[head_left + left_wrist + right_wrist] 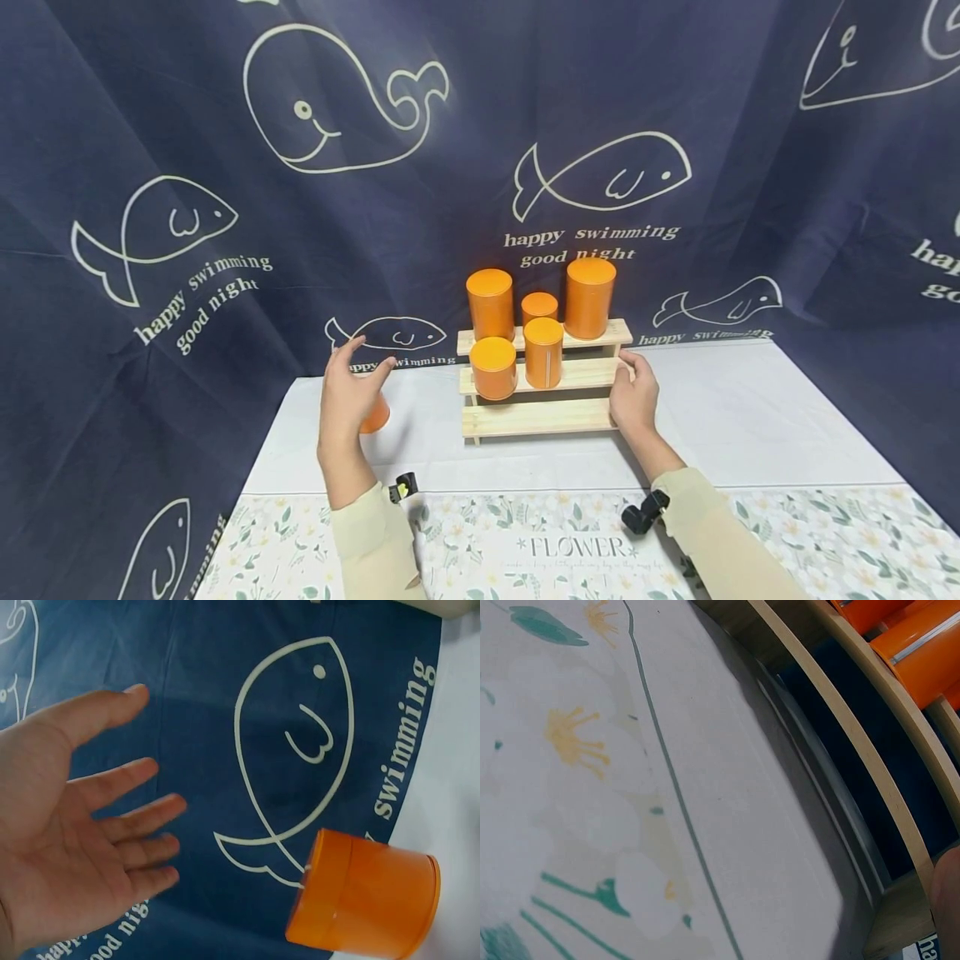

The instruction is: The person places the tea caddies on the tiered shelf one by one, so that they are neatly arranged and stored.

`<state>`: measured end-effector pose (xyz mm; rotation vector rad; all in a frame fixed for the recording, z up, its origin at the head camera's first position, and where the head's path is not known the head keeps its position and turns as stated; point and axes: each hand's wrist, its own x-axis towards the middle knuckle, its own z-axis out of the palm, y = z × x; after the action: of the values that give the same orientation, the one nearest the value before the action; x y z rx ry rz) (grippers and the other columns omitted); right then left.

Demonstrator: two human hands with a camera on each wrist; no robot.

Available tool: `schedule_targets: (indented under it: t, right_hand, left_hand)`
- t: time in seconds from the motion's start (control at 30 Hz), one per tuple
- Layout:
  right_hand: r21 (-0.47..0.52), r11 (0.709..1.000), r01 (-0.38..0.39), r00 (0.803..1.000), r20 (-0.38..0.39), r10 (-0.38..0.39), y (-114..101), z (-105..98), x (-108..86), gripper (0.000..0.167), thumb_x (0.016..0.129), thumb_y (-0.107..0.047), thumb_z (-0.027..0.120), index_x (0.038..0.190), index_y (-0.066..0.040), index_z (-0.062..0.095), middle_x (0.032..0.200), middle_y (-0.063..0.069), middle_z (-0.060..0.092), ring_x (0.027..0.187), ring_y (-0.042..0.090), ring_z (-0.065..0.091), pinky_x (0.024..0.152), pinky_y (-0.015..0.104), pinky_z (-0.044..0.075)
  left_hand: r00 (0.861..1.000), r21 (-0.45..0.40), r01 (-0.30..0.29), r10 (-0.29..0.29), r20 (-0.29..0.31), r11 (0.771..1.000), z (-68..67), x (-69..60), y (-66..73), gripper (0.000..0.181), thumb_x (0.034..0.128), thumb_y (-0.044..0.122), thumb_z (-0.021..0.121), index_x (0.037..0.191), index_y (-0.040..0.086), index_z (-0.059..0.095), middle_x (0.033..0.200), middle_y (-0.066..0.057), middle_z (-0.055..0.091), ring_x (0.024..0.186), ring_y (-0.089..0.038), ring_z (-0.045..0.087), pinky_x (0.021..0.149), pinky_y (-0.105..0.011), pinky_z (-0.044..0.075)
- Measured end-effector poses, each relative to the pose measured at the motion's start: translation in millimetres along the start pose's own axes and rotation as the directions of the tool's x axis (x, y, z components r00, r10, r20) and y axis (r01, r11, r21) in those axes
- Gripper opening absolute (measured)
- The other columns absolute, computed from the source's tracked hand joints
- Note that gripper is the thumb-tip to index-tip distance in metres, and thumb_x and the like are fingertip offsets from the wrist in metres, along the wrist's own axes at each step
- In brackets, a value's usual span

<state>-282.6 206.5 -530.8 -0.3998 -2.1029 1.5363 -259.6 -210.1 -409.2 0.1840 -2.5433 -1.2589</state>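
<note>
A three-step wooden rack [551, 418] stands on the white cloth. Its top step carries two tall orange canisters [492, 307] with a small orange canister [539, 307] between them. On the middle step are a short wide orange canister [493, 371] and a narrow one [543, 357]. My right hand [634, 395] holds the rack's right end; the right wrist view shows only a bit of a finger [946, 889] there. To the rack's left, my left hand [351, 398] is spread and holds nothing. Apart from it in the left wrist view, an orange canister [371, 894] stands on the cloth.
Dark blue fabric [420, 217] with white fish drawings hangs behind and at both sides. White cloth [720, 417] covers the back of the table, and a flower-patterned cloth [510, 517] lies along the front. The rack's lowest step is bare.
</note>
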Motion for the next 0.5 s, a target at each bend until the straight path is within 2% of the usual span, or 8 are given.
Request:
schedule_targets:
  t: [0.17, 0.3, 0.5]
  right_hand:
    - [-0.002, 1.000, 0.005, 1.000, 0.003, -0.005, -0.5, -0.3, 0.0, 0.037, 0.107, -0.007, 0.043, 0.140, 0.000, 0.059, 0.151, 0.024, 0.058, 0.153, 0.041, 0.044, 0.129, 0.055, 0.031]
    - [0.000, 1.000, 0.007, 1.000, -0.001, -0.007, 0.1, -0.2, -0.3, 0.037, 0.107, -0.007, 0.043, 0.139, 0.000, 0.060, 0.150, 0.024, 0.059, 0.152, 0.041, 0.045, 0.129, 0.055, 0.032]
    - [0.004, 1.000, 0.004, 1.000, -0.007, -0.004, 0.1, -0.1, -0.8, 0.037, 0.107, -0.007, 0.044, 0.139, 0.000, 0.060, 0.150, 0.025, 0.059, 0.152, 0.041, 0.045, 0.129, 0.055, 0.032]
  left_hand:
    - [0.992, 0.017, 0.092, -0.093, 0.088, 0.996, -3.4, 2.1, -11.5, 0.069, 0.1024, 0.033, 0.067, 0.161, 0.010, 0.040, 0.171, -0.024, 0.032, 0.162, -0.043, 0.024, 0.132, -0.061, 0.022]
    - [0.979, 0.008, 0.167, -0.167, 0.117, 0.986, -5.4, 4.0, -21.6, 0.066, 0.1058, 0.029, 0.061, 0.165, 0.013, 0.035, 0.173, -0.021, 0.029, 0.162, -0.044, 0.024, 0.131, -0.063, 0.021]
    - [0.970, 0.024, 0.196, -0.197, 0.141, 0.980, -5.1, 6.2, -33.9, 0.069, 0.1044, 0.028, 0.063, 0.164, 0.009, 0.034, 0.172, -0.026, 0.028, 0.160, -0.047, 0.026, 0.130, -0.064, 0.023]
